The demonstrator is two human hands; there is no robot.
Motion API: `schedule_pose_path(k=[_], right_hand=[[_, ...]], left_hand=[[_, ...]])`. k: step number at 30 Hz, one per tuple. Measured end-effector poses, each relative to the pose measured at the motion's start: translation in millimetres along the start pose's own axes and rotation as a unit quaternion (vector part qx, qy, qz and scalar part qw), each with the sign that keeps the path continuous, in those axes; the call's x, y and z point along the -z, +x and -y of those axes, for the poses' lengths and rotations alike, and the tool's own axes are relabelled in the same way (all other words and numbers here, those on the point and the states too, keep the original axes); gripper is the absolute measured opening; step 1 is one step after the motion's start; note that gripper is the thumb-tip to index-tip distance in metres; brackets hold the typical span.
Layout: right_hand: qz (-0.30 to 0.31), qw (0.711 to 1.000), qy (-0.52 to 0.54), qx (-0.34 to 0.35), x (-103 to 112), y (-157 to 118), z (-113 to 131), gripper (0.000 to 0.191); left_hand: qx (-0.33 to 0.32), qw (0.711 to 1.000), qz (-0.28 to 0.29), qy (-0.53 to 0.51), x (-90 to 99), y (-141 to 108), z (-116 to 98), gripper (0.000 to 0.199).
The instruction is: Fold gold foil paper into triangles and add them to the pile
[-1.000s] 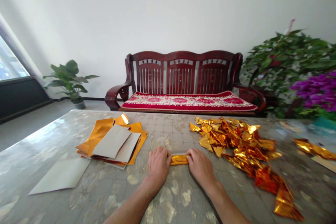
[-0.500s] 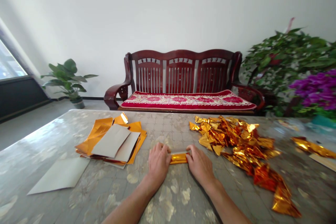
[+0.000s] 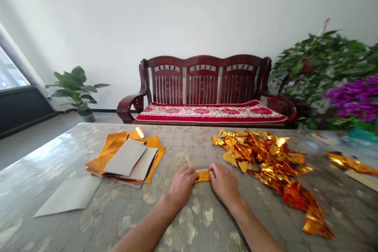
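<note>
Between my hands, low over the table, lies a narrow folded strip of gold foil paper (image 3: 203,176) with a pale upper edge. My left hand (image 3: 183,183) has its fingers closed on the strip's left end. Fingers and thumb of my right hand (image 3: 223,181) pinch the right end. To the left is a stack of gold and grey paper sheets (image 3: 125,157), with a single pale sheet (image 3: 69,196) nearer the front. A heap of folded gold foil pieces (image 3: 265,157) spreads to the right of my right hand.
The table (image 3: 118,224) has a patterned, glossy cover. Another gold foil piece (image 3: 351,163) and clear plastic (image 3: 321,141) lie at the far right, near purple flowers (image 3: 354,96). Behind the table stand a wooden bench (image 3: 203,82) and a potted plant (image 3: 77,90).
My left hand has shifted right along the strip, closer to my right hand, so less gold shows between them. Its fingers are more curled in. My right hand has hardly moved.
</note>
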State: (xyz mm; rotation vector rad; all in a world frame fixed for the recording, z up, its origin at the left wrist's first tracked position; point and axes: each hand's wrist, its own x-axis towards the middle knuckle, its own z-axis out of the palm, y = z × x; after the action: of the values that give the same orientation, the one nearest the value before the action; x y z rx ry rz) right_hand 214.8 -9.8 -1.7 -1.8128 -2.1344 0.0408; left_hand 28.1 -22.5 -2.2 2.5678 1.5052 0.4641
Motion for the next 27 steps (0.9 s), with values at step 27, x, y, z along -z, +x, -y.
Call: schedule_pose_path(k=[27], right_hand=[[-0.040,0.993,-0.106,-0.021,2,-5,19,0.032]], left_hand=[[-0.017,0.994,0.029,0.105,9.0,-28,-34,0.056]])
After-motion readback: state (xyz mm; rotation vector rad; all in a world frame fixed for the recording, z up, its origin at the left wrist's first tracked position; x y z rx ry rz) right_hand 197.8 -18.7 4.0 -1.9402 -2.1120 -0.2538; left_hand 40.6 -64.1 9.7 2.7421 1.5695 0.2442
